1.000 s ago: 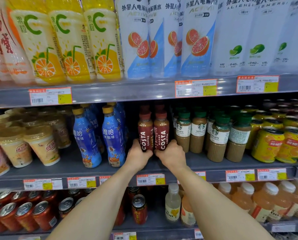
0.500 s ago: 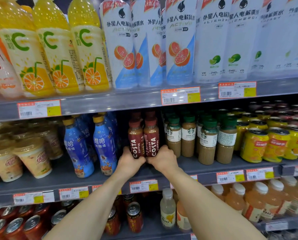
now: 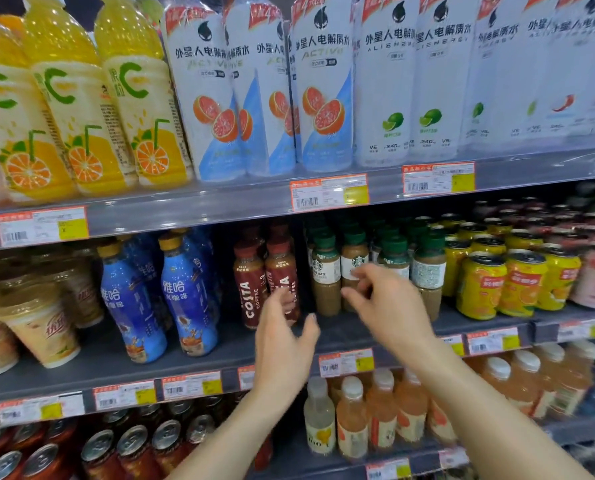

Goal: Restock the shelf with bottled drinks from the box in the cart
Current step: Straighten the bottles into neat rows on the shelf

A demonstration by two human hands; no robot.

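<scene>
Clearly two Costa bottles (image 3: 251, 289) stand frontmost, left hand (image 3: 282, 337) and right hand (image 3: 389, 306) loose-fingered.

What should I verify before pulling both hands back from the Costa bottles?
1. Left hand holds nothing, fingers relaxed: ok.
2. Right hand holds nothing, no grip on anything: ok.
3. Two front Costa bottles stand upright on the middle shelf: ok.
4. Left fingertips clear of the right-hand Costa bottle: cannot tell, they overlap it in this view.
5. Starbucks bottles behind the right hand stand upright: ok.
</scene>
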